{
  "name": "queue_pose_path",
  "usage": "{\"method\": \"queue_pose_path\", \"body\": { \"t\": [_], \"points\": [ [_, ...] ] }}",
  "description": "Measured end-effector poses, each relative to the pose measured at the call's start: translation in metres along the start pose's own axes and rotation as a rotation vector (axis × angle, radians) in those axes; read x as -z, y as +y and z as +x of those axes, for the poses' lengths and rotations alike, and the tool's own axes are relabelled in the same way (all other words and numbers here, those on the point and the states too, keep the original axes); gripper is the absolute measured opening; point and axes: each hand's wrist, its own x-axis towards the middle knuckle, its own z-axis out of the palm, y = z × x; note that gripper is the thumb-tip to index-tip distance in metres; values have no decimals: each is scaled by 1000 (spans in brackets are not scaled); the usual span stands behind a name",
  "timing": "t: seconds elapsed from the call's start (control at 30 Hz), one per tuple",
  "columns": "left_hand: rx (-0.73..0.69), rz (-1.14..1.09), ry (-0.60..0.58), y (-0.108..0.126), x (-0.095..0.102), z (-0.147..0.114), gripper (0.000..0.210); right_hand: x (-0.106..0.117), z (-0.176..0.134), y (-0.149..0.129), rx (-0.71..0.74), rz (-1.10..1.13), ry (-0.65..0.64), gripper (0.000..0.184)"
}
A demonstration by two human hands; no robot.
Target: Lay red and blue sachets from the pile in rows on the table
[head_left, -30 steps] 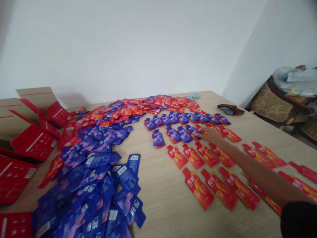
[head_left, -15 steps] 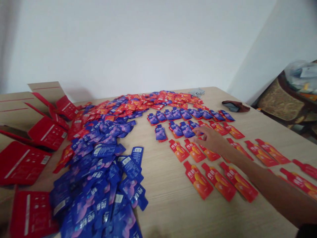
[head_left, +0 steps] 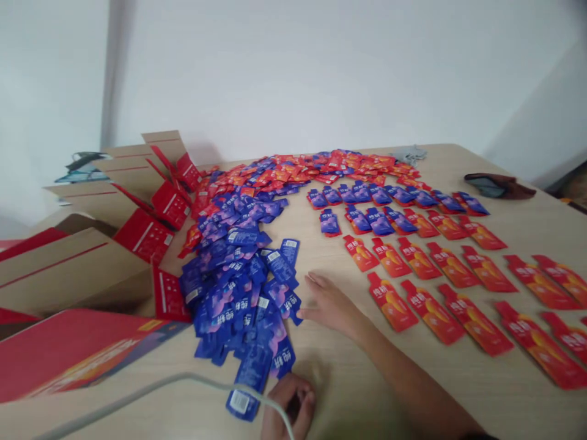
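Observation:
My right hand (head_left: 331,305) is low over the table, fingers apart, holding nothing. Its fingertips are beside the right edge of a heap of blue pouches (head_left: 229,305); I cannot tell whether they touch the nearest one. At the bottom edge my left hand (head_left: 290,403) is curled up, and what it holds, if anything, is hidden. Just left of it a blue pouch (head_left: 250,382) lies with its barcode side up. Red-orange pouches (head_left: 422,308) with short necks lie in rows to the right. Farther back, blue pouches (head_left: 379,221) rest on red ones in rows.
Open red cardboard boxes (head_left: 147,235) stand along the left, flaps up. A mixed heap of red and blue pouches (head_left: 284,171) stretches along the back by the wall. A pale cable (head_left: 183,377) crosses in front. A dark cloth (head_left: 499,185) lies at the back right.
My right hand has moved from the rows of pouches leftward and nearer, to the blue heap. My left hand and the cable have come into view. The view has turned left.

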Motion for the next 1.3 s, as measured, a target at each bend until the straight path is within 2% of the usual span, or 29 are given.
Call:
{"method": "queue_pose_path", "body": {
  "t": [0.07,0.17,0.37,0.47,0.63,0.83,1.1,1.3],
  "points": [
    [-6,-7,-27,-2,0,-2,41,-19,8,-5,-11,-34,54,94],
    [17,-25,-37,4,2,-3,33,-34,14,-8,-9,-47,115,95],
    [14,-75,-51,12,3,-1,27,-37,24,-12,61,-28,137,77],
    [17,-88,-41,11,3,-2,25,-38,37,-12,45,53,173,69],
    [29,-76,-84,12,5,-2,24,-43,70,-11,-46,102,282,67],
    [-22,-87,-7,2,-2,-4,27,-52,103,-11,-100,74,287,69],
    [-91,-62,-42,-6,-1,-3,32,-48,117,-5,-95,91,366,56],
    [-144,-39,30,-4,0,0,41,-33,110,-15,-175,324,322,42]
  ]
}}
